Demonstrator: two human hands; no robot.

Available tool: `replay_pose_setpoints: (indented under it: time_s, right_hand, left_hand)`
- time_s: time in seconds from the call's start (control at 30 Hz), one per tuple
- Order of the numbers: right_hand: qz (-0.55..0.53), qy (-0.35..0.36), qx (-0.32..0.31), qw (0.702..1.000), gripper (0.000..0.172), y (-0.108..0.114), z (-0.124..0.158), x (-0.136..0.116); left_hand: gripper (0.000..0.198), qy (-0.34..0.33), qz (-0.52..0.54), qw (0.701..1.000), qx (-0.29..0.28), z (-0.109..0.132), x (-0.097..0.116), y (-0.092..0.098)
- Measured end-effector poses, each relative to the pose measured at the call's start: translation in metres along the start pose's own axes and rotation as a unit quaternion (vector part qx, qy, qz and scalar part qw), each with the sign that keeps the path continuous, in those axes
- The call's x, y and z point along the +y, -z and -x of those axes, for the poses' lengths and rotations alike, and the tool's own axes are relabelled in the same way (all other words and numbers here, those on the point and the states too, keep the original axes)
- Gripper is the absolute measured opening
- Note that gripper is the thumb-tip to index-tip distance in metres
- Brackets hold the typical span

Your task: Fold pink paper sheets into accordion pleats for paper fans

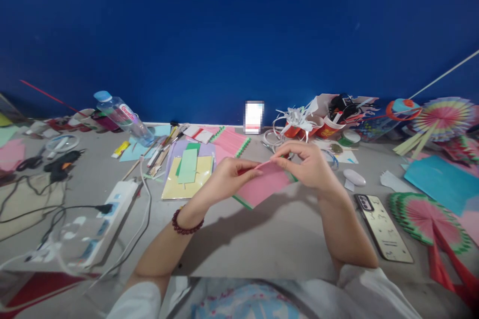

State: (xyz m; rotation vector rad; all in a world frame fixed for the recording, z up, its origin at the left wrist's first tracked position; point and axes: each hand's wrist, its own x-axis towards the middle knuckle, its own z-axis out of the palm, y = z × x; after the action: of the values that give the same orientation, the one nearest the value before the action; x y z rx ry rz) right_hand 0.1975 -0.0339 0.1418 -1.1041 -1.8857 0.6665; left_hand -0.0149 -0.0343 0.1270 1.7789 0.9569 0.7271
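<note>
Between my two hands a sheet of pink paper point(264, 187) with green edges is held up off the table, tilted. My left hand point(234, 177) pinches its upper left part, thumb on the near face. Fingers of my right hand point(303, 162) are closed on the top edge, near the upper right. Whether the sheet is folded behind the near face is hidden. Left of my left hand lie a yellow paper pack point(200, 174) and light green paper strips point(187, 165). Pink pleated paper with green edging point(234, 142) rests behind the hands.
A power strip point(112, 224) with cables lies at left, near a leaning water bottle point(125, 117). Red paper cups point(327, 127) stand at the back. On the right are a phone point(385, 229), a watermelon-coloured paper fan point(430, 219) and blue paper point(445, 182).
</note>
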Motion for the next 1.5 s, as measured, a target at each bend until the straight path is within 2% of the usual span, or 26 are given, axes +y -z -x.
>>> replay_pose_setpoints:
  time_s: [0.3,0.47,0.67,0.77,0.93,1.1,1.5]
  right_hand:
    - [0.0,-0.023,-0.011,1.0,0.009,-0.002,-0.003,0.006]
    - [0.04,-0.038,-0.035,0.998,0.009,-0.005,-0.006,0.009]
    - [0.038,0.022,-0.059,0.997,0.004,-0.012,-0.007,0.009]
    - [0.026,0.01,-0.061,0.998,0.009,-0.013,-0.007,0.013]
    - [0.041,-0.02,-0.033,0.998,0.009,-0.007,-0.009,0.023]
    - [0.03,-0.035,-0.04,0.998,0.009,-0.001,-0.008,0.024]
    - [0.041,-0.032,-0.054,0.997,0.011,0.003,-0.007,0.017]
  left_hand:
    - [0.039,0.013,-0.038,0.999,0.001,0.0,0.0,0.002]
    - [0.041,0.015,-0.068,0.997,0.019,-0.005,-0.007,-0.001]
    - [0.039,-0.011,-0.12,0.992,0.032,-0.008,-0.01,-0.005]
    - [0.036,-0.02,-0.133,0.991,0.019,-0.006,-0.009,-0.005]
    - [0.037,0.0,-0.098,0.995,0.0,-0.006,-0.011,0.002]
    - [0.04,0.035,-0.047,0.998,-0.018,-0.006,-0.011,0.007]
    - [0.038,0.039,-0.032,0.999,0.012,-0.004,-0.009,0.005]
